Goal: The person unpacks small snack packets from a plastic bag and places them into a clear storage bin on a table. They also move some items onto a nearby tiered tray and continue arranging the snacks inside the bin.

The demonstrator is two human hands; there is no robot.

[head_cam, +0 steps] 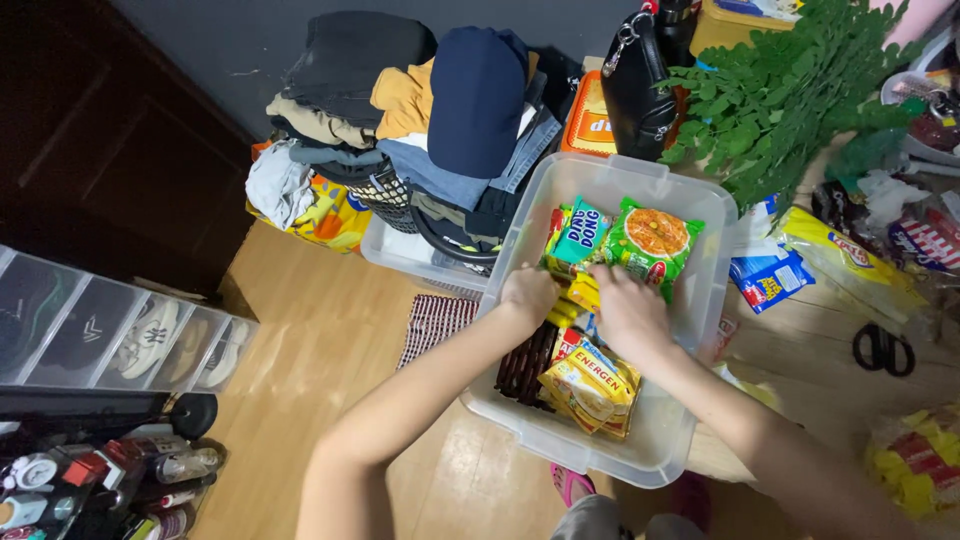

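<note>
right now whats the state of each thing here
clear plastic bin: lid off, part filled with packets
green noodle packet: sealed, leaning on the bin's far wall
yellow sachets: stacked at the near end
left hand: in the bin, on packets
right hand: in the bin, on packets
scissors: closed, lying flat
clothes pile: folded, stacked

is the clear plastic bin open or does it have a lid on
Open: no lid on the clear plastic bin; both hands, left hand and right hand, reach inside among snack packets.
</note>
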